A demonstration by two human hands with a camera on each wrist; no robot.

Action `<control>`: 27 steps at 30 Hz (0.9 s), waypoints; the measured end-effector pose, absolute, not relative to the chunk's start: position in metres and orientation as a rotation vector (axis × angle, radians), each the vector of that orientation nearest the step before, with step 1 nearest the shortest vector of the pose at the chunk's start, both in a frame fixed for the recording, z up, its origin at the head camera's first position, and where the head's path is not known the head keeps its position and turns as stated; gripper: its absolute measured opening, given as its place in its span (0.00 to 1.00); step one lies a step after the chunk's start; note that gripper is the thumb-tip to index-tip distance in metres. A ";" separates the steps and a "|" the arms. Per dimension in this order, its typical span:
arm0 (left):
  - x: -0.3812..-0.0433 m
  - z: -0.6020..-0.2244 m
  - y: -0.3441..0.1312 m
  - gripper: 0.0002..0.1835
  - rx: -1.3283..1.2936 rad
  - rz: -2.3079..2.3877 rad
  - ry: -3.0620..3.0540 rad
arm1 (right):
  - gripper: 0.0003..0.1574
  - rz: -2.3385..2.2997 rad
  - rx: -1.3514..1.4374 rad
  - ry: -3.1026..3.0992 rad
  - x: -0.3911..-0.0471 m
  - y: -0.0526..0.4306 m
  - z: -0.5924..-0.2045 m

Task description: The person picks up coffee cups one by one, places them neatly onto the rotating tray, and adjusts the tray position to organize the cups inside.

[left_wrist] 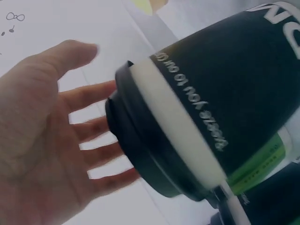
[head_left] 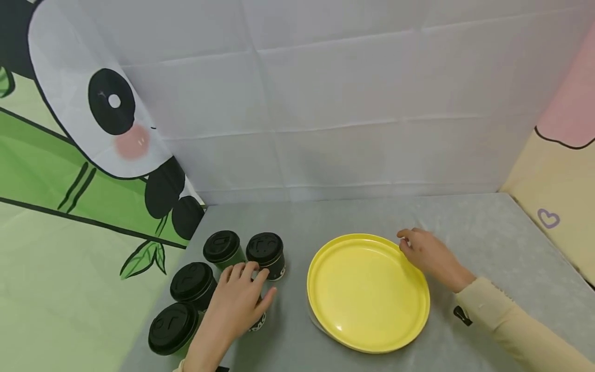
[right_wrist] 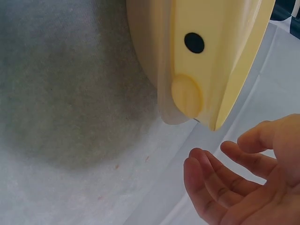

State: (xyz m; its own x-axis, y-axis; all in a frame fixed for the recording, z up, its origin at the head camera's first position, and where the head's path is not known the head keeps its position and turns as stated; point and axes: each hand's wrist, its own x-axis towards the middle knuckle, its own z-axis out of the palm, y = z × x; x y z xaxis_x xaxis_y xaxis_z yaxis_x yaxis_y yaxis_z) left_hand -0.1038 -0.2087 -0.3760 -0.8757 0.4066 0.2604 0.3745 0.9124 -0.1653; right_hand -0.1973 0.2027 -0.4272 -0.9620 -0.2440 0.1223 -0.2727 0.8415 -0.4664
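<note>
My left hand [head_left: 234,302] is over a group of several lidded paper cups on the left of the table. Its fingers are spread and fairly straight, lying behind the black lid [left_wrist: 145,136] of a dark printed cup [left_wrist: 201,89] in the left wrist view; whether they touch it I cannot tell. That cup [head_left: 257,324] is mostly hidden by the hand in the head view. At the far right edge of a round yellow tray [head_left: 367,294], my right hand [head_left: 429,256] hovers with loosely bent fingers. The right wrist view shows a gap between its fingertips and the tray.
Other black-lidded cups stand behind the left hand [head_left: 266,253] and along the table's left edge [head_left: 174,328]. Under the tray's rim are a black dot [right_wrist: 194,42] and a rounded yellow tab [right_wrist: 186,96]. A white cloth [head_left: 325,103] hangs behind the grey table [head_left: 297,222].
</note>
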 end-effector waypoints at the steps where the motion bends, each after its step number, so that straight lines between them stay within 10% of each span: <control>1: -0.103 -0.377 -0.210 0.22 -0.579 0.162 -2.764 | 0.21 0.769 0.414 -2.957 -0.197 0.202 -0.428; 27: -0.096 -0.378 -0.236 0.41 -0.406 0.106 -3.111 | 0.19 0.891 0.399 -2.977 -0.194 0.205 -0.439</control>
State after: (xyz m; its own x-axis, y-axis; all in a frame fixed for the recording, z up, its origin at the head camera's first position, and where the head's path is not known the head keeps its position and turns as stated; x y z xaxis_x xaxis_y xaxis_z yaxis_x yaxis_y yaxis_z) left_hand -0.0957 -0.2359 -0.3776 -0.9665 0.2564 -0.0065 0.2563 0.9643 -0.0672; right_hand -0.1936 0.2047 -0.4387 -0.9675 -0.2396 0.0808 -0.2446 0.8059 -0.5391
